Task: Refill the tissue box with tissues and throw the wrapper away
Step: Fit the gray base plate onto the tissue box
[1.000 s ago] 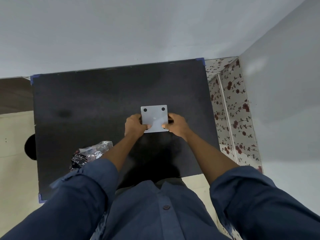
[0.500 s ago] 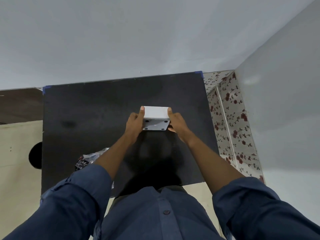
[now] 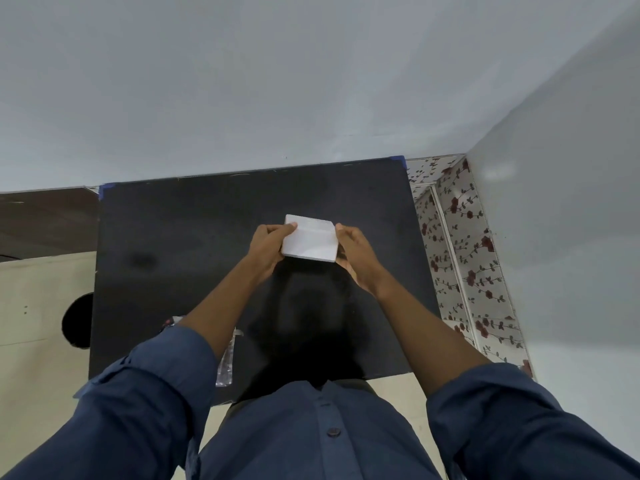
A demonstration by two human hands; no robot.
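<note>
I hold a small white tissue box (image 3: 310, 241) above the middle of the black table (image 3: 173, 237). My left hand (image 3: 268, 244) grips its left side with the thumb on top. My right hand (image 3: 355, 251) grips its right side. The box shows a plain white face towards me. The clear, shiny wrapper (image 3: 227, 358) lies on the table near its front edge, mostly hidden under my left sleeve.
White walls meet in a corner behind and to the right of the table. A flower-patterned panel (image 3: 464, 258) runs along the table's right edge. Left of the table is a pale surface with a round dark hole (image 3: 78, 320).
I have turned the box over in both hands: the underside with its dark dots faced me before, now a plain white face does. The view has tilted up a little.
</note>
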